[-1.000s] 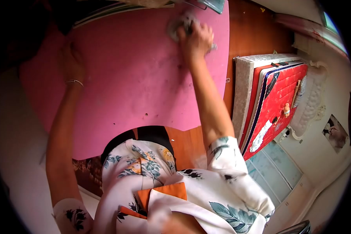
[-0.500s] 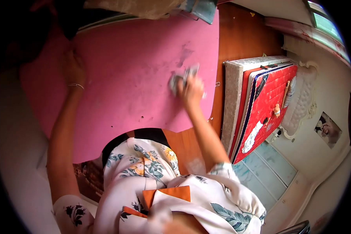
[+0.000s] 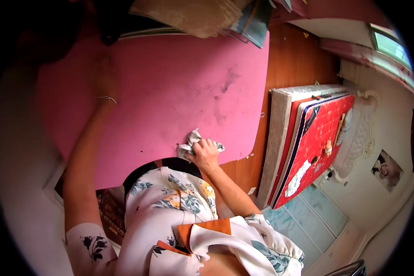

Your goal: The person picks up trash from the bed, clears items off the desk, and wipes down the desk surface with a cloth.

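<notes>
My right hand (image 3: 205,154) is closed on a crumpled whitish-grey cloth (image 3: 187,148) and presses it to the pink tabletop (image 3: 170,106), close to its near curved edge. Dark smudges (image 3: 228,80) mark the tabletop beyond this hand, with smaller dark specks around. My left hand (image 3: 106,78), with a thin band at the wrist, rests at the left part of the tabletop below some dark items. Deep shadow hides its fingers, so their position cannot be made out.
A brown sheet (image 3: 188,16) and a bluish clear folder (image 3: 253,23) lie along the tabletop's far edge. On the right stands a bed with a red mattress (image 3: 319,147) on a wooden floor (image 3: 287,55). A framed picture (image 3: 386,170) hangs on the wall.
My right hand has drawn the cloth toward me and slightly left, from near the smudges to the near edge. The view has shifted a little; my left hand stays on the tabletop's left part.
</notes>
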The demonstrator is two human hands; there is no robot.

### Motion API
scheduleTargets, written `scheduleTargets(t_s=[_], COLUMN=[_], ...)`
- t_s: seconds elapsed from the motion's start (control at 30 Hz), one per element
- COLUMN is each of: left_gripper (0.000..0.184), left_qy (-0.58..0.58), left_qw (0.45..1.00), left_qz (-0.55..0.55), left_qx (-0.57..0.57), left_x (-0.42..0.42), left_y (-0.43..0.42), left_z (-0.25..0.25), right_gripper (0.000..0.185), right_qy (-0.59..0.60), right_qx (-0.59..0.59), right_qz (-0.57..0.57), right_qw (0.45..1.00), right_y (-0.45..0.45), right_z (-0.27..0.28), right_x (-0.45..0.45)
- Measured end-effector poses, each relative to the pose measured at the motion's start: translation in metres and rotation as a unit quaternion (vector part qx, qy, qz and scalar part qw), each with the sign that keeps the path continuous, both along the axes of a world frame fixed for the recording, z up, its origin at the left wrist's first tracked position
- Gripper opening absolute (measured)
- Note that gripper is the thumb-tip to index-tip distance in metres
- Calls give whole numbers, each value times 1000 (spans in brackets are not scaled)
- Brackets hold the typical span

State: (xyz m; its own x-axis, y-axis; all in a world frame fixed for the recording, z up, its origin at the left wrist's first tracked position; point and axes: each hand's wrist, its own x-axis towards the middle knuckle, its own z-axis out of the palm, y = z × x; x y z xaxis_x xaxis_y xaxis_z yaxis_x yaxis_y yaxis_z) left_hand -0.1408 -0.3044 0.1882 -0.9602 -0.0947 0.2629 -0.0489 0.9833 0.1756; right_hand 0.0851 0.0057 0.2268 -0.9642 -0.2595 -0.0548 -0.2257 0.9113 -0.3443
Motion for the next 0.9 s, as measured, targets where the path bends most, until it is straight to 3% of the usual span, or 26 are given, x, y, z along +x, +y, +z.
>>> scheduleTargets(t_s=[0.03,0.07,0.1,0.13,0.17,0.2,0.23,0.27,0.3,0.33,0.37,0.4,0.43,0.47,0.5,0.53,0.57,0.63,0.73,0.77,0.8,0.83,0.87,0.9], left_gripper=[27,28,28,28,28,28,29,30,30,30,30,30,29,29,29,30,31,32,35,36,37,38,39,39], left_qy=[24,46,42,31,19,16,-7,-29,-29,-1,28,30,39,52,61,45,23,25,18,20,24,34,49,69], left_qw=[1000,998,999,999,998,998,999,999,999,999,997,997,992,983,983,956,915,895,859,853,849,844,841,837], left_qz=[-8,-18,-12,-8,-5,-1,-1,-4,-4,-6,-10,-13,-7,-2,-6,23,50,77,167,198,228,257,283,303], left_qx=[16,33,31,44,57,53,45,36,32,51,69,66,121,177,175,288,399,439,484,483,476,469,458,451], left_x=[0,2,4,6,7,7,6,6,7,8,9,7,6,4,2,0,1,17,70,92,115,138,159,173], left_y=[1,3,5,4,4,7,9,7,4,3,2,0,-4,-6,-7,-9,-14,-53,-111,-129,-146,-158,-166,-168], left_z=[1,0,-1,2,4,9,15,18,15,10,7,2,-2,-3,2,6,5,-7,7,12,18,23,32,42], right_gripper=[26,38,39,40,48,50,44,42,32,28,23,21,35,35,36,36,36,38,34,34,38,40,39,42], right_qy=[5,119,158,172,39,166,278,299,268,219,198,225,236,16,128,240,247,115,179,197,160,248,238,184], right_qx=[9,191,121,171,91,97,126,74,19,38,-43,-46,-64,-66,-52,-36,-36,-89,-39,-95,-72,10,38,57], right_qz=[6,22,-64,-163,-285,-292,-239,-218,-218,-210,-106,-77,-83,-48,19,89,91,92,-64,-118,-184,-228,-234,-327], right_qw=[1000,974,978,956,954,937,922,926,938,952,973,970,966,997,990,966,964,985,981,969,967,941,942,925], right_y=[11,39,63,70,75,80,72,67,41,9,-28,-77,-113,-147,-177,-193,-185,-140,-2,29,68,100,110,78], right_z=[-7,-32,-47,-37,-15,-18,-10,-17,-15,-20,-20,-4,-33,-37,-39,-39,-42,-42,-32,-11,-12,-38,-46,-33], right_x=[-7,-24,-63,-115,-169,-208,-238,-257,-261,-255,-245,-232,-215,-207,-202,-201,-201,-204,-240,-247,-253,-258,-260,-257])
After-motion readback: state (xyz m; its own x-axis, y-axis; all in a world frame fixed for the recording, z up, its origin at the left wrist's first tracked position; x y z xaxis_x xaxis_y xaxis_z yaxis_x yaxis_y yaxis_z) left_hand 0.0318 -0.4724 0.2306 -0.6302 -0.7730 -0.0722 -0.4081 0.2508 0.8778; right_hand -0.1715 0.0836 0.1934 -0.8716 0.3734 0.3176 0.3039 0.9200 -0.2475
